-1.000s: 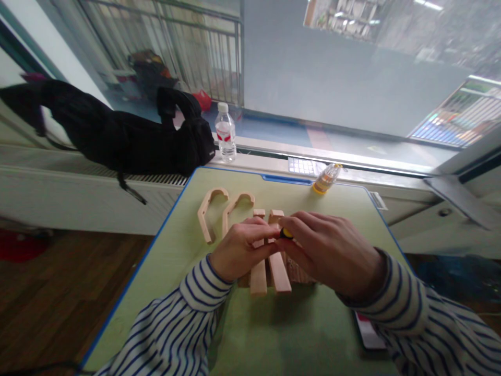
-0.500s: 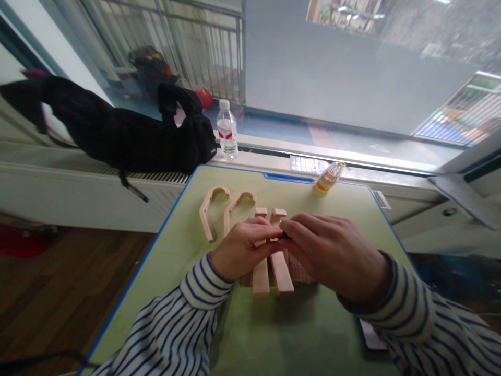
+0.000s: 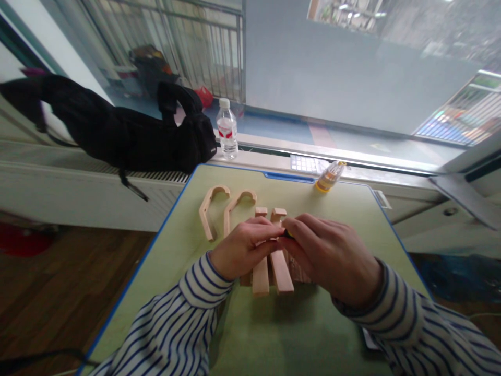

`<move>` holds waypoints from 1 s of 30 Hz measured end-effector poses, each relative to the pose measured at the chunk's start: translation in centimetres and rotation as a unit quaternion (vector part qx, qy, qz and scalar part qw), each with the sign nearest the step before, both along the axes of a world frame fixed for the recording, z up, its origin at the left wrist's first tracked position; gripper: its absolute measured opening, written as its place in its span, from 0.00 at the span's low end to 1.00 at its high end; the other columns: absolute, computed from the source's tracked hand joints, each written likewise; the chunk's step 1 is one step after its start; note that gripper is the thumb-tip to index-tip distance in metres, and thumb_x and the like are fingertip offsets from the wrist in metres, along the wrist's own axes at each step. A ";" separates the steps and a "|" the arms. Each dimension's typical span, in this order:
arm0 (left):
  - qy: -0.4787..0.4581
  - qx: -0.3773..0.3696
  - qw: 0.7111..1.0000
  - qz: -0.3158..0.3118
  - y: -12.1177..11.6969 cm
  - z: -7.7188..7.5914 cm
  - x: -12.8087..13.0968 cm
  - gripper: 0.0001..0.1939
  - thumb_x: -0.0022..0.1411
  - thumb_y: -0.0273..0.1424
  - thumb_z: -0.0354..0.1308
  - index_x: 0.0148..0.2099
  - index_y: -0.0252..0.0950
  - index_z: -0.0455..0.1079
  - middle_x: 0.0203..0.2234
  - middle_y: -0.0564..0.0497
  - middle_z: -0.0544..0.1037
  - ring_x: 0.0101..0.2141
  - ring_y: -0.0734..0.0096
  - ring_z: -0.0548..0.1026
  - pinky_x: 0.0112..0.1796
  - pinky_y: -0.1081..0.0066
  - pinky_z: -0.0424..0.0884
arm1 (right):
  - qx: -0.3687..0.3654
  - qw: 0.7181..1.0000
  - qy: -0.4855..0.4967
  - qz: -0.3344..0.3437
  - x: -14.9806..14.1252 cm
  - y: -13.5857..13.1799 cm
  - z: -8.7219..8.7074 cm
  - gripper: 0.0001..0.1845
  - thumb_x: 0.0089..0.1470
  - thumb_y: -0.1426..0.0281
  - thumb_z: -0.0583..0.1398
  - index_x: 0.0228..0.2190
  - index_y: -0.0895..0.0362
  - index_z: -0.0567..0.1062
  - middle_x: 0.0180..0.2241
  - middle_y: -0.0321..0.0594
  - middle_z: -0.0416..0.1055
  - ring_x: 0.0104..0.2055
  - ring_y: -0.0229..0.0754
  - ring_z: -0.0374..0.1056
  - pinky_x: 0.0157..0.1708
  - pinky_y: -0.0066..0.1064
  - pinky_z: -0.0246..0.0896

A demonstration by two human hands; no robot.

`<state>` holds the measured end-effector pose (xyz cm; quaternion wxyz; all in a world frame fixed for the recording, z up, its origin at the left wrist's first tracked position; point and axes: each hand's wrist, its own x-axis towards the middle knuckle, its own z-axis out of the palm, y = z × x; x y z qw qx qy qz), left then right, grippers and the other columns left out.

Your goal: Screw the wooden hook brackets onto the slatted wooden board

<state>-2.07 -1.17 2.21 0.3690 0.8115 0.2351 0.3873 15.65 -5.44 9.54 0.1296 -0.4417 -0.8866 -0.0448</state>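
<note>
Over several light wooden pieces in the middle of the table, my two hands meet at the fingertips. My right hand (image 3: 332, 256) is closed around a small black-and-yellow thing (image 3: 288, 234), mostly hidden by the fingers. The fingers of my left hand (image 3: 248, 243) are pinched together against its tip; whatever they hold is covered. Below the hands lie a left wooden bar (image 3: 260, 282) and a right wooden bar (image 3: 283, 277), side by side. They rest across a reddish-brown wooden piece (image 3: 299, 270) with small holes. Two hook-shaped wooden parts, a left one (image 3: 204, 213) and a right one (image 3: 228, 211), lie beyond my left hand.
The green table (image 3: 172, 282) has a blue edge. A small bottle with yellow liquid (image 3: 329, 177) stands at its far right. On the sill are a water bottle (image 3: 227, 130) and a black bag (image 3: 144, 136). A flat phone-like object (image 3: 370, 339) lies partly under my right sleeve.
My right hand has turned slightly, and a bit of yellow now shows on the thing in it. My right forearm has shifted a little left. The wooden pieces have stayed put.
</note>
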 end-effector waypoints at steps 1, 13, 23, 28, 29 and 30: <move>0.002 0.001 1.000 0.007 0.0 -0.1 0.0 0.10 0.62 0.28 0.54 0.44 0.35 0.74 0.34 0.47 0.77 0.38 0.70 0.73 0.42 0.69 0.70 | 0.000 1.000 -0.001 -0.002 0.0 0.0 0.0 0.10 0.60 0.66 0.51 0.36 0.57 0.69 0.32 0.35 0.69 0.29 0.37 0.64 0.27 0.30 0.53; 0.001 0.021 0.996 0.081 -0.3 -0.5 0.2 0.08 0.58 0.31 0.59 0.39 0.34 0.74 0.31 0.47 0.76 0.34 0.69 0.73 0.38 0.69 0.70 | -0.041 0.999 -0.020 -0.001 -0.1 0.1 1.4 0.16 0.60 0.64 0.51 0.49 0.54 0.64 0.40 0.37 0.71 0.39 0.41 0.69 0.32 0.32 0.59; 0.004 0.028 0.997 0.068 -0.3 -0.1 0.1 0.08 0.58 0.31 0.59 0.39 0.35 0.76 0.30 0.48 0.76 0.33 0.70 0.73 0.37 0.70 0.71 | -0.043 0.998 -0.019 0.049 0.5 0.3 1.4 0.13 0.60 0.69 0.51 0.46 0.57 0.67 0.43 0.39 0.70 0.41 0.41 0.68 0.36 0.33 0.62; 0.008 0.034 0.999 0.040 -0.2 0.2 0.0 0.08 0.61 0.30 0.56 0.39 0.34 0.75 0.30 0.48 0.76 0.34 0.71 0.73 0.38 0.71 0.70 | -0.026 0.999 -0.015 0.045 0.4 0.2 0.9 0.12 0.60 0.69 0.51 0.44 0.58 0.68 0.41 0.39 0.71 0.38 0.40 0.67 0.34 0.32 0.61; 0.008 0.033 0.999 0.039 -0.2 0.2 0.0 0.08 0.61 0.30 0.56 0.39 0.33 0.75 0.30 0.48 0.76 0.35 0.71 0.73 0.38 0.71 0.70 | -0.025 0.999 -0.014 0.045 0.3 0.2 0.8 0.11 0.60 0.69 0.51 0.43 0.58 0.68 0.40 0.39 0.70 0.38 0.40 0.67 0.34 0.32 0.61; 0.009 0.031 0.999 0.038 -0.2 0.2 -0.1 0.08 0.61 0.30 0.56 0.39 0.33 0.75 0.31 0.47 0.76 0.35 0.70 0.73 0.38 0.71 0.70 | -0.023 0.999 -0.014 0.044 0.3 0.2 0.7 0.11 0.60 0.69 0.51 0.43 0.58 0.68 0.40 0.39 0.70 0.38 0.40 0.67 0.34 0.32 0.61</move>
